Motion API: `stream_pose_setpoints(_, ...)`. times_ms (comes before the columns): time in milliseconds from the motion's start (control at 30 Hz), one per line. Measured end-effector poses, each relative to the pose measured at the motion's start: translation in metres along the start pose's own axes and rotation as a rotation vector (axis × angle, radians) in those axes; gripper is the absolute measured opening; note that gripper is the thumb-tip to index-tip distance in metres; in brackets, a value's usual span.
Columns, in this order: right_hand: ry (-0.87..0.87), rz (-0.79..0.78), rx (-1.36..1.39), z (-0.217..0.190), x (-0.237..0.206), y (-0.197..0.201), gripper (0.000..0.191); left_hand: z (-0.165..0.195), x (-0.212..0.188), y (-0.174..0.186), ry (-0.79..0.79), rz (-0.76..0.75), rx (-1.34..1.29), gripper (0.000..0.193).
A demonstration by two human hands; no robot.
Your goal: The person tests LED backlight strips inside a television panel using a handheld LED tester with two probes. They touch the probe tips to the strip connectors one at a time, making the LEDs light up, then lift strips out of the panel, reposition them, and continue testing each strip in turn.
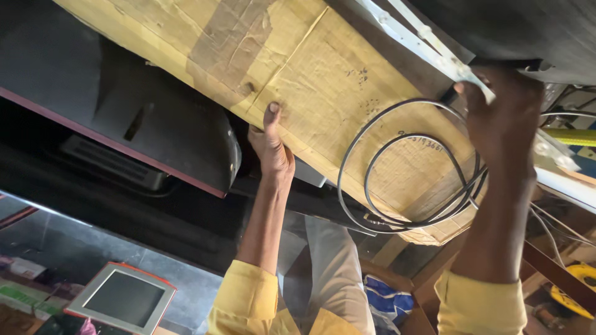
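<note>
Cardboard box (323, 80) gets gripped by left hand (271, 146), fingers curled on its edge; right hand (506, 108) pinches coiled cable (403, 167).

Dark panel: we see a large black glossy slab with a thin red edge (124, 118) filling the upper left, tilted, with a slotted grille (112, 162) beneath it.
Small screen: a flat grey-framed screen with a red rim (122, 298) lies at the lower left, tilted.
Blue cloth: a crumpled blue fabric bundle (388, 301) sits low in the middle, beside the wooden frame (546, 263).
Yellow tool: a round yellow and black object (574, 291) shows at the lower right edge; we cannot tell what it is.
Yellow bar: a short yellow strip (571, 136) crosses the right edge.
Thin wires: pale loose wires (552, 232) hang near the wooden frame.
</note>
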State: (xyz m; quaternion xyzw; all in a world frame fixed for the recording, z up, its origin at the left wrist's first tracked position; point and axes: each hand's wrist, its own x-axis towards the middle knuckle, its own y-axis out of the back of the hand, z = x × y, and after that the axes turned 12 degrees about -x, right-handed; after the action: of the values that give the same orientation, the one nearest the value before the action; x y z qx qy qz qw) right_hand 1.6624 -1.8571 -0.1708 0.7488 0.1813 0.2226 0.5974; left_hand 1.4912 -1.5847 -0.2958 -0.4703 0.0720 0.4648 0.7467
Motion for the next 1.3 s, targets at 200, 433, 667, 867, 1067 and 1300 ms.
stream_pose_setpoints(200, -0.325, -0.185, 0.008, -0.037, -0.018, 0.066, 0.02, 0.001, -0.003, -0.006, -0.019, 0.018, -0.013, 0.078)
stream_pose_setpoints(433, -1.258, -0.29, 0.359, -0.093, -0.053, 0.124, 0.042, -0.01, -0.01, -0.02, -0.107, 0.123, 0.002, 0.081)
stream_pose_setpoints(667, -0.627, -0.205, 0.599, -0.112, -0.117, 0.087, 0.016, -0.004, -0.017, -0.035, -0.205, 0.181, 0.215, 0.086)
stream_pose_setpoints(867, -0.647, -0.239, 0.92, -0.138, -0.134, 0.088, 0.023, 0.054, -0.053, -0.051, -0.262, 0.045, 0.108, 0.065)
stream_pose_setpoints(1067, -0.521, -0.44, 1.227, -0.168, -0.175, 0.147, 0.017, 0.076, -0.088, -0.047, 0.156, -0.362, -0.043, 0.046)
stream_pose_setpoints(1300, -0.48, -0.463, 1.272, -0.237, -0.208, 0.172, 0.017, 0.077, -0.022, -0.123, 0.058, -0.967, 0.77, 0.047)
